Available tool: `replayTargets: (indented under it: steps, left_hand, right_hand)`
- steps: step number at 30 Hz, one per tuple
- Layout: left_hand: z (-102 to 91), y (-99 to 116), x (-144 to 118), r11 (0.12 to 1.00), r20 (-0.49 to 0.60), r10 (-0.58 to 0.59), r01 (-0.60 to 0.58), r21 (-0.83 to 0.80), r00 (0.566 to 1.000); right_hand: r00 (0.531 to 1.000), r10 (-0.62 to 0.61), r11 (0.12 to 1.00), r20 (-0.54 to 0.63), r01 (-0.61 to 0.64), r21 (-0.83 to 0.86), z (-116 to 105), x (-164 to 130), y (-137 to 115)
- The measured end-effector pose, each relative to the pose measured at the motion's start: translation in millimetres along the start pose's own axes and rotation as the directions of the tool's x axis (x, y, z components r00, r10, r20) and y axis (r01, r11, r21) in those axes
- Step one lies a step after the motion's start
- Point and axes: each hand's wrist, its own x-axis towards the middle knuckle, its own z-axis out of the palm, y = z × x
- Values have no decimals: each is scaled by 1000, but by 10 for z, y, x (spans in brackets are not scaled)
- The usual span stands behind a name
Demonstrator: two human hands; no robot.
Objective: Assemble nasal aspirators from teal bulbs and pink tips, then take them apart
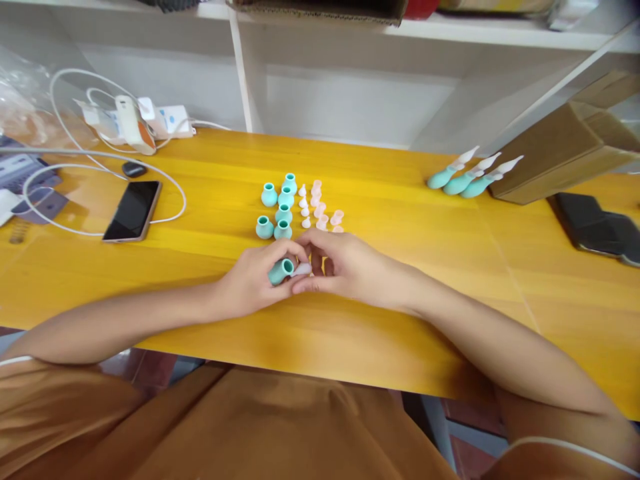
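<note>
A teal rubber bulb point(280, 272) with its open mouth showing lies in my left hand point(250, 275), whose fingers are wrapped round it. Right beside that mouth is a small pale translucent piece point(301, 269), between the two hands. My right hand point(350, 267) is closed at this piece, thumb and fingers curled towards it; the exact grip is partly hidden. Just beyond the hands stand several more teal bulbs point(283, 214), mouths up. Next to them are small white pointed tips point(305, 203) and several pale pink cup-like pieces point(320, 210).
Three teal bulbs with white nozzles point(470, 185) lie at the back right, by a cardboard box point(555, 153). A black phone-like object point(590, 223) is at far right. On the left are a phone point(133, 211), white cables point(183, 193) and a power strip point(175, 121). Shelving borders the table's back.
</note>
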Motion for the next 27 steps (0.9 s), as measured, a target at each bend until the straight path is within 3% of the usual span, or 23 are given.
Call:
replayTargets:
  steps: [4, 7, 10, 13, 16, 19, 22, 24, 27]
  left_hand:
    - [40, -11, -40, 999, -30, -10, 8, -47, 1000]
    - [49, -19, -51, 995, -14, -2, 1, -99, 1000]
    - [11, -36, -44, 992, 20, 48, -45, -116, 999]
    - [-36, -61, -26, 982, 42, 152, -146, -119, 988]
    - [-40, -79, -6, 983, 4, 169, -169, -77, 986]
    - [-18, -75, 13, 995, -28, 97, -97, 2, 995]
    - [-61, -21, 56, 991, -47, 93, -88, 100, 995]
    - [-171, 39, 116, 983, -89, 99, -83, 167, 991]
    - [-461, 81, 268, 969, -212, 31, 23, 247, 977]
  right_hand:
    - [998, 58, 995, -29, -56, 79, -176, 54, 86]
    - [981, 85, 996, -173, -79, 43, -544, 67, 207]
    - [934, 101, 993, -342, -114, -19, -936, 53, 433]
    - [915, 82, 972, -396, -161, -170, -1183, 46, 717]
    - [934, 138, 946, -330, -223, -237, -1242, 71, 965]
    - [963, 207, 951, -171, -240, -196, -1199, 112, 1128]
    - [970, 216, 958, -108, -232, -171, -1163, 134, 1213]
    - [967, 238, 951, -96, -252, -181, -1163, 131, 1241]
    - [951, 295, 929, -90, -308, -204, -1177, 114, 1270]
